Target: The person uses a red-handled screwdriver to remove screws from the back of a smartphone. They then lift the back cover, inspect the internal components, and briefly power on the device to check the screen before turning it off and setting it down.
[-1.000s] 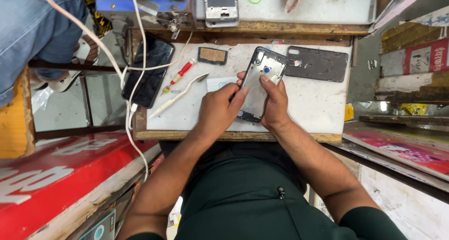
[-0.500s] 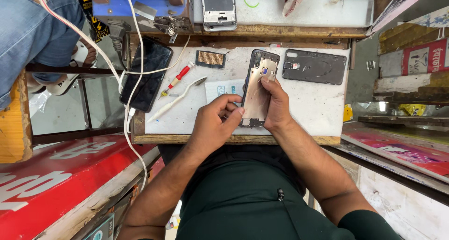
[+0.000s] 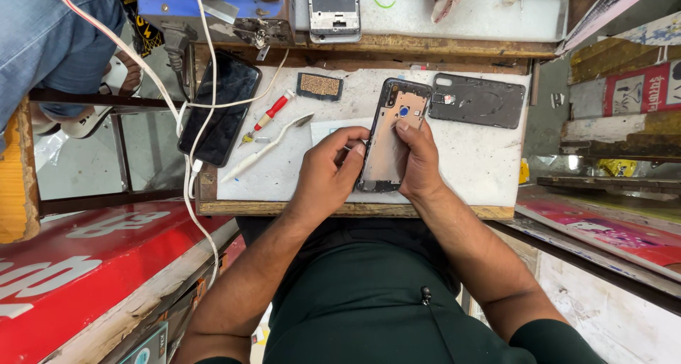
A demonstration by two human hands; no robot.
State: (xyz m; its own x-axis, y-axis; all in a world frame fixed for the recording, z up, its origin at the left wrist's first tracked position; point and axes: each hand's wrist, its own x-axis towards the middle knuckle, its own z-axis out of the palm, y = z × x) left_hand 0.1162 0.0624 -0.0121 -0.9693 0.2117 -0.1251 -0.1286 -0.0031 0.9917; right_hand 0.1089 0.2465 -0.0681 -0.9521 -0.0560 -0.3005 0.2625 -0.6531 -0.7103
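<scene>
We see no box or tray on the white worktop [image 3: 468, 165]; everything lies loose on it. Our left hand [image 3: 328, 174] and right hand [image 3: 418, 164] meet over an opened phone body [image 3: 389, 133], which stands tilted on its near end close to the near edge of the worktop. The left fingers [image 3: 352, 151] are curled together and press against the phone body's left edge, thumb on top. The right hand wraps the right edge from behind, its fingers close together, with one fingertip [image 3: 402, 125] laid on the inner face just below a small blue dot. So the phone body sits clamped between both hands, the left hand on its left, the right hand on its right.

Just right of it, at the far side, lies a dark back cover [image 3: 477, 100], flat and apart from the hands. To the left lie a white prying tool [image 3: 266, 148], a red screwdriver [image 3: 268, 115] and a small brown mesh part [image 3: 319, 85]. A black phone [image 3: 220, 106] hangs over the left edge, crossed by white cables [image 3: 186, 116].
</scene>
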